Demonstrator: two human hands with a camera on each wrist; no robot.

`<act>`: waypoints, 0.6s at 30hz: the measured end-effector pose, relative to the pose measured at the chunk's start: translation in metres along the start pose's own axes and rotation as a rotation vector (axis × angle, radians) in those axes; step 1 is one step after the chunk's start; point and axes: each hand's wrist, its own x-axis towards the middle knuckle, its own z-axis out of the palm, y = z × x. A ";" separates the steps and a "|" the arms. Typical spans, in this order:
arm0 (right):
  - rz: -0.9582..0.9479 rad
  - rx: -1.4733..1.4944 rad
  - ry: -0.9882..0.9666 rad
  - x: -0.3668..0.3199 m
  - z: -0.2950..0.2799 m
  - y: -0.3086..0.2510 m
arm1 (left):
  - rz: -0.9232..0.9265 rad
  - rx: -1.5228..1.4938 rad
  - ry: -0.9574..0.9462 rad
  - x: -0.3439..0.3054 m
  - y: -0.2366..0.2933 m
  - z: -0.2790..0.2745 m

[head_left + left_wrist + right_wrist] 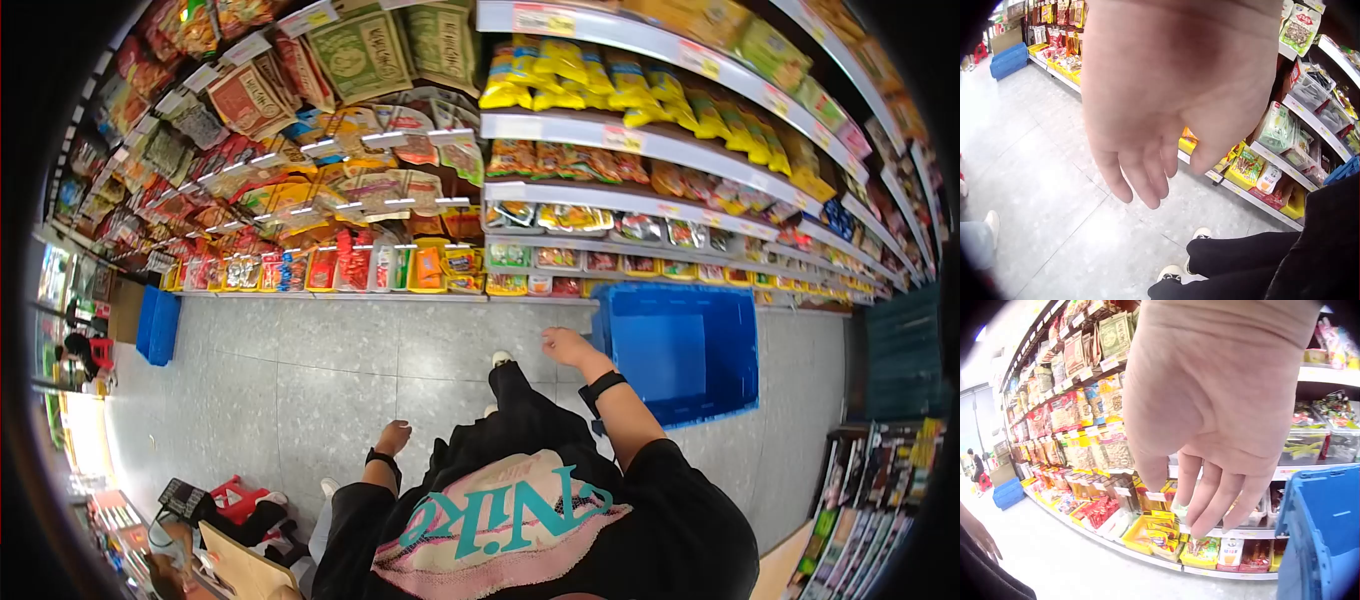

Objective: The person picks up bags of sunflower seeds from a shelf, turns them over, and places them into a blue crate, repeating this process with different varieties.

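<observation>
My left hand (pixel 393 437) hangs low at my side over the floor, a black band on its wrist; in the left wrist view the hand (pixel 1160 106) has loosely bent fingers and holds nothing. The right hand (pixel 566 346) is out in front, just left of a large blue crate (pixel 735 350) on the floor. Up close in the right wrist view, the right hand (pixel 1210 406) is empty, fingers relaxed, with the blue crate (pixel 1319 512) beside it. Neither hand touches the crate or the shelves.
Shelves of packaged snacks (pixel 630 120) run along the aisle ahead, with hanging bags (pixel 360 50) at the left. Another blue crate (pixel 157 325) stands far left on the tiled floor (pixel 330 350). A person and a red stool (pixel 237 498) are at the lower left. Racks (pixel 880 470) stand lower right.
</observation>
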 end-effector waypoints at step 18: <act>-0.378 0.310 0.094 0.142 -0.137 -0.163 | 0.444 -0.655 0.362 0.019 0.298 -0.189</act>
